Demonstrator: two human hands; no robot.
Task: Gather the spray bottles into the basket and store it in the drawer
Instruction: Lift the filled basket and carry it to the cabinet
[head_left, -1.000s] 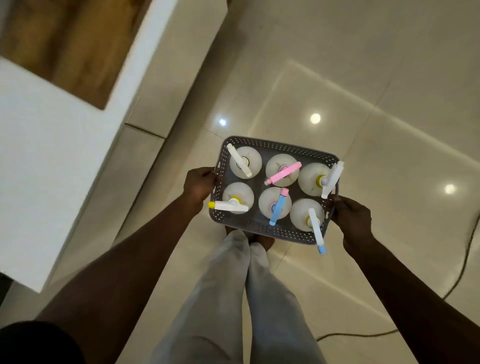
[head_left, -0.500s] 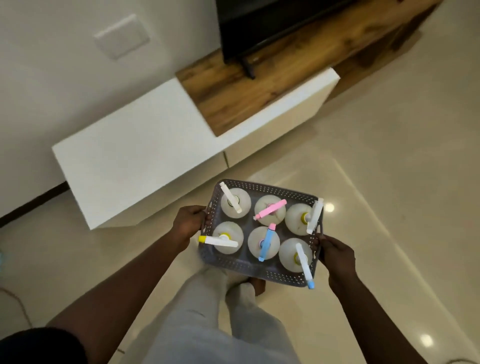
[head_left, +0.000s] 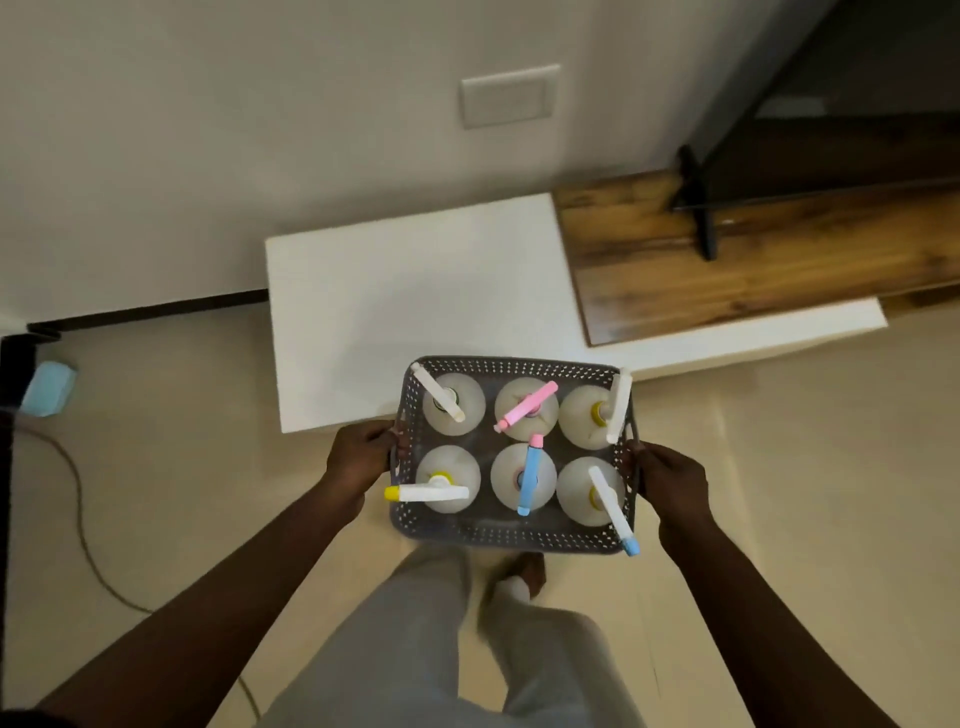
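A grey perforated basket hangs in the air in front of me, above the floor. Several white spray bottles stand upright inside it in two rows; one has a pink nozzle, one a blue nozzle, one a yellow-tipped nozzle. My left hand grips the basket's left side. My right hand grips its right side. Just beyond the basket stands a low white cabinet with a wooden top section. No open drawer shows.
A dark TV stand foot rests on the wooden top. A cable trails over the floor at left, near a light blue object. A wall plate sits on the wall. My legs are below the basket.
The view has swung round from bare floor to face the white cabinet, which now lies straight ahead. Both hands kept hold of the basket throughout.
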